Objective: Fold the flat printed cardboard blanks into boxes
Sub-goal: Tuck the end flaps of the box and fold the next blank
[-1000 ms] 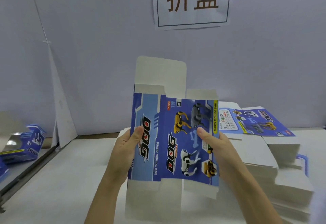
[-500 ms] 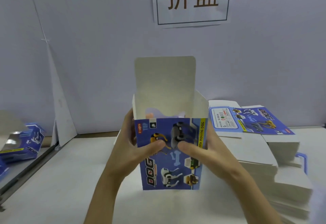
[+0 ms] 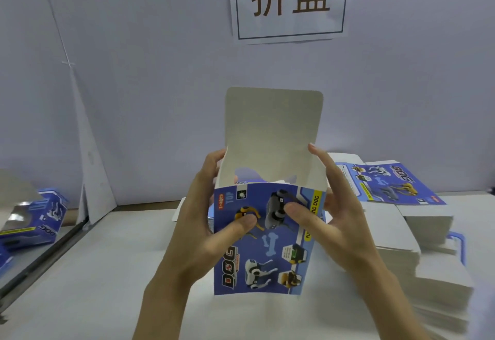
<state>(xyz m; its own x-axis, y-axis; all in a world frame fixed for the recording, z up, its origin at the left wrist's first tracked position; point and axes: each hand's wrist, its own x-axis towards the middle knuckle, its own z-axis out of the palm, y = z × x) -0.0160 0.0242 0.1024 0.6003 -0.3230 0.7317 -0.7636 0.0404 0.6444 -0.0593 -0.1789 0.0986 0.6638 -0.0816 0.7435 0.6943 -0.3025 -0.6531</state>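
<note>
Left hand (image 3: 206, 221) is gripping the left side of a blue printed cardboard box (image 3: 265, 240) with toy robot dogs on it, thumb pressed flat on the front panel and fingers wrapped round the back edge. Right hand (image 3: 329, 221) is doing the mirror job on the right side — thumb on the front over the grey dog picture, fingers curled up behind the right wall with one fingertip poking above the rim. So both hands are grasping the same box, which is held upright in the air, right in the middle of the view, above the white surface (image 3: 88, 272). It's opened out into a square tube, top open, and the tall plain grey lid flap (image 3: 273, 125) stands straight up at the back; you can see a bit of the lavender wall through the cutout in the far panel. Off to the right sits a thick stack of flat printed cardboard blanks (image 3: 407, 221), mostly white side edges with one blue printed sheet on top. At the far left a finished blue box (image 3: 42, 219) lies on its side — near a metal rail. A white paper sign (image 3: 290, 2) with two brown characters hangs on the wall above.
</note>
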